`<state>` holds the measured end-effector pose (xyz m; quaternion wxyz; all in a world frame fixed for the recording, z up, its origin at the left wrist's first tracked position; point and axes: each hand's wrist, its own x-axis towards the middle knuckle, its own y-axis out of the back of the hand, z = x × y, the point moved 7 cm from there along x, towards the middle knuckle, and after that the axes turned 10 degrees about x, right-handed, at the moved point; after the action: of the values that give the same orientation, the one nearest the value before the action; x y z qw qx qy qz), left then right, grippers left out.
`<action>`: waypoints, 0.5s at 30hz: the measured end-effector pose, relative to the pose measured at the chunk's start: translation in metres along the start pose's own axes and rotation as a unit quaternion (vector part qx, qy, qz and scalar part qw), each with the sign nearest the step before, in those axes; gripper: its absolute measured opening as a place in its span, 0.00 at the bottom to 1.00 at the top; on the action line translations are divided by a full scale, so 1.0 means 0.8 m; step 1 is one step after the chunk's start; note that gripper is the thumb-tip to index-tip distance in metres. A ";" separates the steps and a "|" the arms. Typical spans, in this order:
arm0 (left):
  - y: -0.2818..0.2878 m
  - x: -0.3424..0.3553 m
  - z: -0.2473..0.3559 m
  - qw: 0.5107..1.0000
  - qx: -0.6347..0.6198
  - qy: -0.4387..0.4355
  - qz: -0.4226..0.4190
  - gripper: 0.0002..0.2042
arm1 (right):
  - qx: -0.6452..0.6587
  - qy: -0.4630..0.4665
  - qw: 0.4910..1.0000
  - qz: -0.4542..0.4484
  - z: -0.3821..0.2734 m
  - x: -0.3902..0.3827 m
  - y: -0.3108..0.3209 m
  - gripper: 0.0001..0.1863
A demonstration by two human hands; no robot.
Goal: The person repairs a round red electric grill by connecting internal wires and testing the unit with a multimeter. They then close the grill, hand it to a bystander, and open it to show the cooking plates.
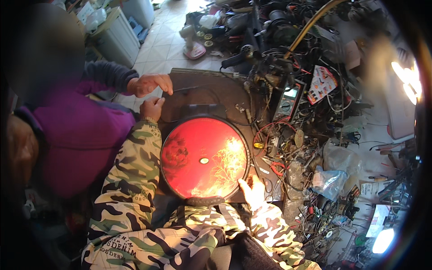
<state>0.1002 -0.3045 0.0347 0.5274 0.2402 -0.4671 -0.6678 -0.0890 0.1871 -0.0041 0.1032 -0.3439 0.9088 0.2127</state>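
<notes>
Wearing a purple top (85, 144) at the left, near a white box (112, 40) on the far side, and stretching out a co-worker's hand (148, 84) with bent fingers over the far left corner of the bench (193, 76). Bringing a camouflage sleeve (130, 166) forward along the left of the red disc (193, 153). Holding the left hand (152, 109) just nearer than the co-worker's hand, off the disc's far left, with its fingers curled closed; not being able to tell whether pinching anything. Keeping the red disc at the near middle of the bench, between both forearms, with a dark handle at the far side and another at the near side. Placing the right hand (253, 192) at the disc's near right edge, with its fingers by the rim in bright glare; not being able to tell whether gripping. Resting red pliers (277, 168) right of the disc, and a meter (287, 104) farther off among tangled cables. Lying crumpled farther right: a plastic bag (332, 183).
</notes>
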 end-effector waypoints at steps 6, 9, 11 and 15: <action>-0.105 0.049 -0.048 0.979 0.160 -0.055 -0.117 0.11 | 0.023 -0.026 0.999 0.011 0.042 0.004 0.001 0.28; -0.141 0.028 -0.028 0.945 0.259 -0.123 -0.160 0.13 | 0.027 -0.067 0.997 0.000 0.026 0.002 0.008 0.26; -0.130 0.008 -0.004 0.951 0.243 -0.140 -0.131 0.14 | -0.032 -0.042 0.998 -0.017 0.004 0.014 0.016 0.24; -0.089 -0.003 0.019 0.983 0.119 -0.101 -0.094 0.18 | -0.027 0.056 0.997 0.052 -0.077 0.077 0.032 0.20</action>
<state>0.0546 -0.2963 -0.0216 0.3803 0.2750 -0.5693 -0.6750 -0.1545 0.1400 0.0384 0.0319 -0.3105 0.9236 0.2225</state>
